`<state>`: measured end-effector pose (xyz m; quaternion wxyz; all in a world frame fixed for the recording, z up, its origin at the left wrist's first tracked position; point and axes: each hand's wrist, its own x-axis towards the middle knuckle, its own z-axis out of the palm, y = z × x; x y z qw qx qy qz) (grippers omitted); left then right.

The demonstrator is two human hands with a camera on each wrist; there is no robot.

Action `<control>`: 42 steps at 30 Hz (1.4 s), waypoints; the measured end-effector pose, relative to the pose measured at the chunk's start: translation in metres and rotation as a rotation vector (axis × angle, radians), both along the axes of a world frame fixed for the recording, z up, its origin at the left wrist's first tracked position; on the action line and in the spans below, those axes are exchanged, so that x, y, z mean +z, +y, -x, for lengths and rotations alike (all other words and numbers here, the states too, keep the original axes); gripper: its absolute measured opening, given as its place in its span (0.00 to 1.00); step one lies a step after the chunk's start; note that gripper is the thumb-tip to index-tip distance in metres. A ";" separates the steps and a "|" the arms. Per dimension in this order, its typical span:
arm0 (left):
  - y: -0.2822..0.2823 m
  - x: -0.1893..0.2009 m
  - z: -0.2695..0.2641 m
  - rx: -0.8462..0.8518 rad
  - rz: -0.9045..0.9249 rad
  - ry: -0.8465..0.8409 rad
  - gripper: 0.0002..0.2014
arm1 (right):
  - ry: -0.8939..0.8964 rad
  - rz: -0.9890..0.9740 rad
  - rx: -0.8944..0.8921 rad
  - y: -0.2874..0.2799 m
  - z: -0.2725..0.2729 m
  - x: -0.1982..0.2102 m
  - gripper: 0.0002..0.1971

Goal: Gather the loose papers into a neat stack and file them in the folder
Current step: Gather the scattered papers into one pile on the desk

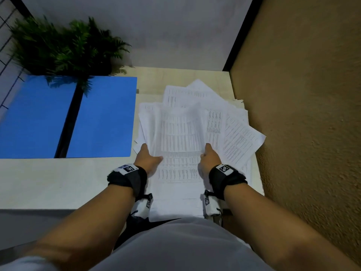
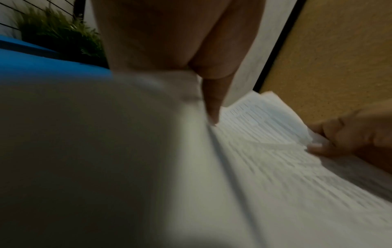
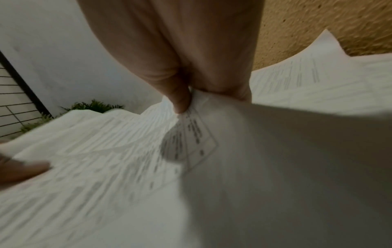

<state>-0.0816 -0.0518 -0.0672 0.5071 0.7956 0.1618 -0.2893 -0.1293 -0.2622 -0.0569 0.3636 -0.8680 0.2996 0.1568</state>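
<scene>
Several printed white papers point(image 1: 181, 133) lie fanned out and overlapping on the right part of the table. My left hand point(image 1: 150, 156) grips the left edge of the top sheets, thumb point(image 2: 212, 109) on top and fingers hidden beneath. At the right edge of the same sheets, my right hand point(image 1: 207, 153) pinches with its thumb point(image 3: 180, 100) pressed on the paper point(image 3: 106, 167). The sheets bow up slightly between my hands. An open blue folder point(image 1: 103, 118) with a black spine lies flat to the left of the papers.
A green potted plant point(image 1: 58, 45) stands behind the folder and overhangs it. A rough brown wall point(image 1: 302, 114) runs close along the right side of the papers. The pale table point(image 1: 58, 182) shows bare surface in front of the folder.
</scene>
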 end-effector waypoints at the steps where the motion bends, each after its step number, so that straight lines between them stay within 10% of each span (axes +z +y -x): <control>1: 0.001 -0.003 0.000 0.017 -0.021 -0.052 0.35 | -0.009 0.001 0.015 -0.002 -0.004 -0.002 0.16; 6: 0.019 -0.010 -0.004 0.172 0.006 -0.084 0.22 | -0.180 0.141 -0.364 -0.041 -0.020 -0.005 0.21; 10: 0.028 -0.018 -0.006 0.129 -0.032 -0.042 0.23 | -0.095 -0.175 -0.417 -0.054 -0.019 -0.016 0.36; 18: 0.020 -0.017 -0.007 0.061 -0.024 -0.002 0.20 | -0.111 -0.358 -0.389 -0.045 -0.020 -0.022 0.12; 34: 0.021 -0.015 -0.006 0.101 0.002 -0.041 0.20 | -0.793 0.009 -0.615 -0.108 0.006 0.117 0.12; 42: 0.008 -0.002 0.000 0.126 0.122 -0.057 0.28 | -0.870 -0.450 -0.710 -0.063 -0.004 0.113 0.12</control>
